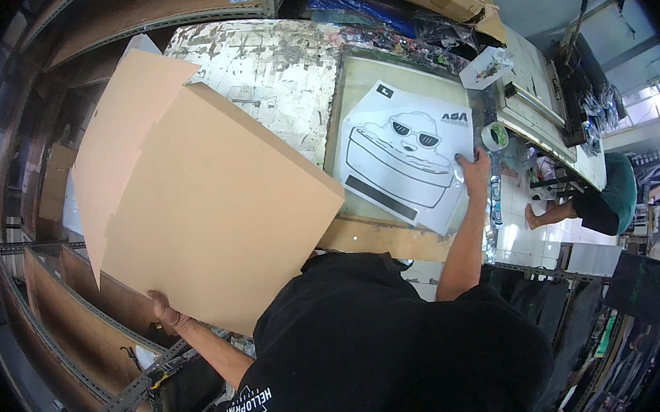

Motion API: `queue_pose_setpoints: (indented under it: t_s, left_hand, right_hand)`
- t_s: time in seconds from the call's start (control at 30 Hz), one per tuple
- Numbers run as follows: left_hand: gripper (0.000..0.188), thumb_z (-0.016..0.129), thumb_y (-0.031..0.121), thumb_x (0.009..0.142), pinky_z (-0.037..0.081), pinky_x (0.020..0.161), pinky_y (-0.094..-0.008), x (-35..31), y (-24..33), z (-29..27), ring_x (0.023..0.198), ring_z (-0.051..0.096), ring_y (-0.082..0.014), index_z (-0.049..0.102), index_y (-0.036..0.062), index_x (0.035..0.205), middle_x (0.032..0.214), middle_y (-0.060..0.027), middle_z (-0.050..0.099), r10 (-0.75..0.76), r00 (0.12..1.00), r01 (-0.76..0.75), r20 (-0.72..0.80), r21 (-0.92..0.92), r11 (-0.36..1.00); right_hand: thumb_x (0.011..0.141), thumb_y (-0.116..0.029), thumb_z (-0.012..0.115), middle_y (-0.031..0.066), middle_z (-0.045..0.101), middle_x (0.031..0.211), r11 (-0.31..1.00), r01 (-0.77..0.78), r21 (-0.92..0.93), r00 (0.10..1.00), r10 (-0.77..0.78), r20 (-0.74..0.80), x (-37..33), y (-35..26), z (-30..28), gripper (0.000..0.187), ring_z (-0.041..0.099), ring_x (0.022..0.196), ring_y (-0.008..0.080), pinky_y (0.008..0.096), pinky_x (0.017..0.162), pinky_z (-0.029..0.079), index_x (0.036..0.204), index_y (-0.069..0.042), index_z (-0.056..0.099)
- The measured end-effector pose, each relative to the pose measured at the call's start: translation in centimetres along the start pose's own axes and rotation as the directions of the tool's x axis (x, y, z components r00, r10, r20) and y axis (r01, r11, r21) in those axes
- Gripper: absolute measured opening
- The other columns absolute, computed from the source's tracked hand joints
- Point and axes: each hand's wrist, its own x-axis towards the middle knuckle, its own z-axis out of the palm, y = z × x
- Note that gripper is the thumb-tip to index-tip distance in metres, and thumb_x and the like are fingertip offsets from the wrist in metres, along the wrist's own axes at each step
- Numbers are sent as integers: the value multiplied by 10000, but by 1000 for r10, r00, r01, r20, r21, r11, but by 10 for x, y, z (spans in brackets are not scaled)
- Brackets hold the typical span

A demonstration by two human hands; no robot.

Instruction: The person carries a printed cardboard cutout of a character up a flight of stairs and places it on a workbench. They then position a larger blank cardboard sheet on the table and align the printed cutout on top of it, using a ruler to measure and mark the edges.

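Long shelves (80,314) stand at 8 o'clock of my view, and another person (619,195) is at 3 o'clock. At 11 o'clock I see the bare part of the worn white table (255,67), stained with old paint.

Largest before me is the stack of brown sheets (213,216), at 9 o'clock, tilted, with the top sheets not quite even. At 2 o'clock lies a pale framed panel (348,94), and over it the white paper (404,152) with a drawing of a face in sunglasses.

My left hand (170,312), at 8 o'clock, is partly curled around the lower edge of the stack; its fingertips underneath I cannot see. My right hand (476,173), at 3 o'clock, has the thumb on the right edge of the paper and the fingers slightly apart; whether they pinch it, I cannot tell.

To do this well, I think the left should carry the stack evenly, so that no sheet slides, while the right touches the paper lightly, without creasing. Smallest, the roll of tape (494,137) is just beside the paper, at its 3 o'clock; my wrist should avoid it.
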Motion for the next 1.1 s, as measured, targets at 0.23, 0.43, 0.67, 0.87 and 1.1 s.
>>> queue_pose_setpoints:
  t_s: [0.23,0.43,0.67,0.87,1.1]
  left_hand:
    - [602,594,393,933,425,1024,-467,-6,1,6,1205,523,-299,445,17,1379,1347,-134,533,18,961,12,-275,108,994]
    - [613,602,408,929,438,1014,-501,-14,6,-5,1199,538,-325,451,23,1382,1342,-148,542,-50,947,56,-316,10,998]
    - [600,592,395,938,467,991,-514,-15,21,6,1192,547,-347,448,22,1385,1343,-161,540,-37,946,25,-322,-42,999]
    - [600,574,385,949,473,985,-519,-2,-9,2,1189,551,-358,419,21,1400,1345,-174,533,-63,963,42,-261,-87,995]
    - [588,559,366,957,470,991,-517,116,-293,-90,1201,542,-364,413,6,1398,1346,-183,530,77,995,-99,-67,-451,887]
  right_hand:
    - [754,-32,742,101,665,860,973,224,-58,974,-220,55,18,-101,-54,311,620,808,172,297,752,485,1028,36,611]
    - [784,-1,717,51,641,870,916,390,-90,918,-378,122,-3,-235,-92,262,576,805,118,258,765,465,1023,5,610]
    - [790,20,696,51,648,908,851,482,206,790,-524,317,-29,-343,-141,217,618,891,128,255,797,496,958,-23,566]
    - [783,-168,778,49,656,965,792,503,347,815,-568,114,1,-353,-160,358,624,874,147,258,796,497,1055,-26,594]
    - [724,-29,739,61,650,1051,624,699,348,645,-761,70,15,-337,-46,479,633,904,145,293,838,514,1175,-1,580]
